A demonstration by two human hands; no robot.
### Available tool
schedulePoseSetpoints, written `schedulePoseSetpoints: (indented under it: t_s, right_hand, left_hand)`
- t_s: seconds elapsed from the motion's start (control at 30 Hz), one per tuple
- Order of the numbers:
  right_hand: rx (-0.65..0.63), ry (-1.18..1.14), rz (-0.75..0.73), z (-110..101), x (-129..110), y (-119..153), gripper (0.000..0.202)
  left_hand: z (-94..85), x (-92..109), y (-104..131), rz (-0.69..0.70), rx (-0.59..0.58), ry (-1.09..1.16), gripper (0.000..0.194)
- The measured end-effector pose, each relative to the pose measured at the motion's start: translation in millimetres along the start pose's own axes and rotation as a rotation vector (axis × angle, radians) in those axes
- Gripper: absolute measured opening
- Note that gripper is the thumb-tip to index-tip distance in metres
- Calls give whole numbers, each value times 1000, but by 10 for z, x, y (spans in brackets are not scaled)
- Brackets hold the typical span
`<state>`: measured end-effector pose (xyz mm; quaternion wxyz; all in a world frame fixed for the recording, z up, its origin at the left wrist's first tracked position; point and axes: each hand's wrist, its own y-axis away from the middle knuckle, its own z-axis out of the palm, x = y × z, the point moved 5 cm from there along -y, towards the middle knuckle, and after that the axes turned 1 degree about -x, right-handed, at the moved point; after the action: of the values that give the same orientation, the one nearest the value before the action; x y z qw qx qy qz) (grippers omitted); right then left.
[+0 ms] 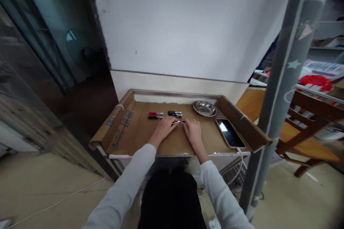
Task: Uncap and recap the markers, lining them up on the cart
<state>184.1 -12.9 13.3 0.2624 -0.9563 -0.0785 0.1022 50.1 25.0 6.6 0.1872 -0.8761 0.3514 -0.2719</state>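
Between my two hands a slim dark-and-silver pen (178,122) lies level, just above or on the cardboard. My left hand (164,127) has its fingers closed at the pen's left end. At the other end, the fingertips of my right hand (192,131) pinch or touch the tip. Beyond my left hand a red pen (156,113) and a black pen (155,117) lie side by side. Several dark pens with silver parts (174,113) form a small group behind my hands.
Cardboard (145,139) lines the small table, with raised sides left and right. A round metal dish (204,108) stands at the back right. In front of it lies a phone (230,133) with a white cable. A grey pole (282,78) rises at the right, beside a wooden chair (309,125).
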Motion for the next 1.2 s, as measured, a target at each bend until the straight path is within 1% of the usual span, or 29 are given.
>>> schedulePoseSetpoints:
  t_s: [0.07, 0.13, 0.2, 0.27, 0.33, 0.4, 0.47, 0.53, 0.67, 0.77, 0.83, 0.9, 0.97, 1.03, 1.2]
  right_hand:
    - [-5, -76, -55, 10, -41, 4, 26]
    - [-10, -201, -139, 21, -91, 6, 40]
    - [-9, -308, -201, 29, -121, 1, 58]
    - [13, -323, -178, 38, -95, -21, 63]
    - [30, -251, -102, 58, -35, -54, 58]
    - [12, -134, -35, 92, 21, -90, 49]
    - [-25, -24, -7, 129, 54, -127, 41]
    - [-56, 48, -13, 158, 63, -166, 37]
    - [-88, 88, -42, 208, 56, -227, 35]
    - [-81, 77, -46, 237, 61, -240, 34]
    - [-72, 74, -45, 249, 66, -237, 30]
    - [-72, 77, -44, 257, 67, -229, 24]
    - [-73, 80, -41, 258, 63, -222, 20]
    - [-72, 78, -38, 252, 58, -217, 20]
    - [-71, 66, -12, 243, 67, -212, 18]
  left_hand:
    - [-11, 20, 4, 22, 5, 20, 18]
    - [-43, 33, 22, 12, 23, 13, 19]
    - [-105, 27, 61, -47, 72, -30, 20]
    - [-190, -3, 123, -148, 152, -103, 22]
    - [-261, -48, 192, -253, 225, -181, 21]
    - [-280, -96, 242, -324, 248, -245, 18]
    - [-252, -149, 263, -366, 234, -289, 15]
    - [-209, -208, 268, -420, 215, -303, 13]
    - [-157, -268, 251, -499, 188, -286, 19]
    - [-169, -249, 226, -513, 199, -298, 24]
    - [-171, -223, 198, -492, 217, -297, 27]
    - [-131, -180, 139, -405, 195, -271, 29]
    - [-53, -127, 61, -286, 132, -231, 27]
    - [16, -93, -12, -219, 85, -200, 23]
    - [78, -90, -116, -236, 58, -192, 16]
